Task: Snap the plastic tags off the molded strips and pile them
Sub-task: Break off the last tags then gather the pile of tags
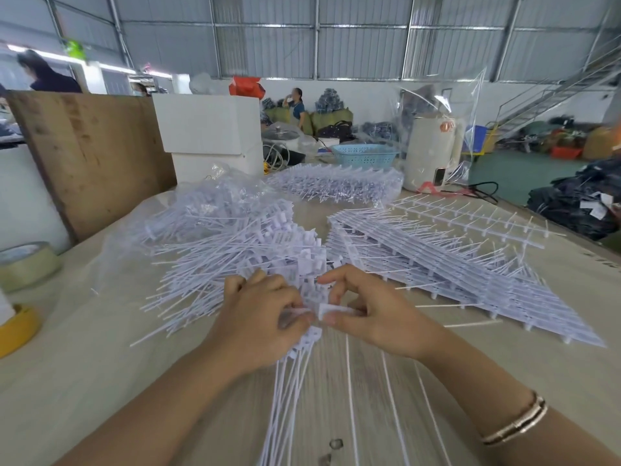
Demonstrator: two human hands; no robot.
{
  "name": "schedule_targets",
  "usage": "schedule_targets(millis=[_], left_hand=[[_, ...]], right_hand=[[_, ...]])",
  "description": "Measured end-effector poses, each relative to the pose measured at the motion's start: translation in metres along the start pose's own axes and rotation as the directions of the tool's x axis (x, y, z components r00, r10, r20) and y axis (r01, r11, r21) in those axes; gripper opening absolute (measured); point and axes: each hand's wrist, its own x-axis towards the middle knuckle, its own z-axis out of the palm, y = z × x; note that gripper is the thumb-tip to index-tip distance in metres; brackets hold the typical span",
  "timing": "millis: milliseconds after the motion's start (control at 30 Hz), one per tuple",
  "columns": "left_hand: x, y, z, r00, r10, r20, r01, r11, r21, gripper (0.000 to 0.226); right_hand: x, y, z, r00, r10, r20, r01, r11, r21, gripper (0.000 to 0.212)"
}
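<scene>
**Snapping a tag with a full bundle in the other hand**

Holding a bundle [299, 341] of loose tags, the left hand [260, 317] has its grip curled tight round the heads while the thin tails fan down toward the person. The right hand [366, 312] has its grip pinched on one tag [331, 311], thumb under and fingers over, touching the left hand's fingertips. Whether this tag is already free of a strip cannot be told; motion blur hides the joint.

Taking the pile [235, 250] of snapped tags as landmark: both hands sit just at its near edge, the stacked strips [453, 264] lie to its right, a bagged batch [336, 185] lies beyond it, and tape rolls [23, 267] stand well to its left on the worktop [84, 364].

What could go wrong, as I judge it:

- The bundle looks large for one grip. If the left hand loosens during a snap, the tags would likely slide out and scatter, tails tangling.
- Twisting at the wrong spot may break the thin tail rather than the joint, spoiling the tag.
- The tails hang toward the worktop's near edge, so dropped tags could slip off it.
- Long tails in the pile already cross each other; dropping the bundle carelessly would probably knot them with the strips close by.
</scene>
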Motion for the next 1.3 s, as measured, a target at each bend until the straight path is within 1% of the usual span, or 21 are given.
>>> schedule_targets(millis=[67,100,200,233,300,333,433,500,567,667,767,833,967,1000,1033,1100,1133,1167,1200,1267,1300], left_hand=[[-0.001,0.0,0.0,1.0,0.007,-0.029,-0.008,1.0,-0.025,0.047],[-0.001,0.002,-0.001,0.999,0.005,-0.043,-0.008,0.997,-0.08,0.048],[0.0,0.012,-0.001,0.999,-0.027,-0.025,0.016,0.933,-0.359,0.038],[0.001,0.016,0.0,1.0,-0.019,-0.013,0.012,0.915,-0.402,0.034],[0.002,0.021,0.003,1.0,0.012,-0.013,-0.017,0.905,-0.426,0.037],[0.002,0.021,0.003,1.0,0.023,-0.014,-0.027,0.892,-0.45,0.039],[0.003,0.016,-0.001,0.999,0.01,-0.046,-0.033,0.84,-0.541,0.035],[0.003,0.013,0.0,0.999,-0.004,-0.035,-0.016,0.835,-0.549,0.035],[0.002,0.013,0.003,1.0,0.006,0.005,-0.002,0.827,-0.562,0.038],[0.001,0.017,0.003,0.997,-0.015,0.077,0.055,0.836,-0.545,0.046],[0.001,0.017,-0.003,0.978,-0.163,0.132,0.207,0.642,-0.738,0.035],[0.0,0.019,-0.005,0.964,-0.222,0.146,0.246,0.544,-0.802,0.032],[0.003,0.019,-0.006,0.912,-0.342,0.228,0.333,0.289,-0.898,0.04],[0.003,0.015,-0.008,0.912,-0.354,0.208,0.323,0.306,-0.895,0.044],[0.002,0.009,-0.009,0.928,-0.342,0.148,0.291,0.415,-0.862,0.05],[0.0,-0.003,-0.006,0.98,-0.201,-0.005,0.155,0.768,-0.621,0.056],[-0.001,-0.006,-0.004,0.993,-0.109,-0.054,0.074,0.891,-0.449,0.051],[-0.002,-0.005,-0.002,0.998,-0.036,-0.06,0.017,0.956,-0.293,0.043],[-0.002,-0.002,-0.002,0.999,0.003,-0.041,-0.01,0.985,-0.174,0.039],[-0.003,0.005,0.0,0.999,0.046,-0.017,-0.047,0.997,-0.058,0.032],[-0.003,0.006,0.0,0.998,0.054,-0.021,-0.055,0.997,-0.06,0.029]], right_hand=[[0.002,0.0,0.003,0.999,0.009,0.037,-0.008,0.999,-0.036,0.049],[0.002,0.001,0.004,0.999,0.018,0.04,-0.015,0.998,-0.061,0.055],[0.003,-0.001,0.007,0.999,0.009,0.047,-0.004,0.994,-0.105,0.067],[0.002,-0.004,0.008,0.998,-0.003,0.057,0.008,0.996,-0.092,0.068],[0.002,-0.007,0.004,0.997,0.012,0.079,-0.007,0.998,-0.067,0.063],[0.001,-0.008,0.0,0.994,0.041,0.101,-0.032,0.996,-0.086,0.055],[-0.001,-0.008,-0.02,0.96,0.163,0.226,-0.105,0.963,-0.248,0.022],[-0.004,-0.009,-0.025,0.926,0.23,0.3,-0.174,0.964,-0.202,0.018],[-0.005,-0.01,-0.022,0.918,0.216,0.334,-0.182,0.975,-0.131,0.02],[-0.002,-0.007,-0.015,0.932,0.19,0.308,-0.167,0.981,-0.098,0.021],[0.0,-0.005,-0.009,0.975,0.129,0.181,-0.123,0.991,-0.044,0.021],[0.002,-0.005,-0.006,0.992,0.072,0.101,-0.07,0.997,-0.024,0.024],[0.004,-0.01,-0.005,0.998,-0.025,-0.057,0.029,0.997,0.072,0.022],[0.003,-0.011,-0.007,0.997,-0.02,-0.08,0.029,0.992,0.119,0.023],[0.001,-0.011,-0.011,0.997,-0.015,-0.074,0.026,0.987,0.158,0.024],[-0.003,-0.008,-0.016,1.0,-0.007,0.011,0.005,0.984,0.176,0.02],[-0.004,-0.007,-0.017,0.998,0.003,0.066,-0.013,0.988,0.157,0.018],[-0.004,-0.006,-0.016,0.994,0.014,0.112,-0.029,0.99,0.135,0.015],[-0.003,-0.005,-0.015,0.989,0.031,0.143,-0.048,0.991,0.121,0.012],[-0.002,-0.004,-0.013,0.981,0.099,0.17,-0.12,0.986,0.12,0.016],[-0.001,-0.003,-0.012,0.975,0.13,0.179,-0.152,0.981,0.117,0.021]])
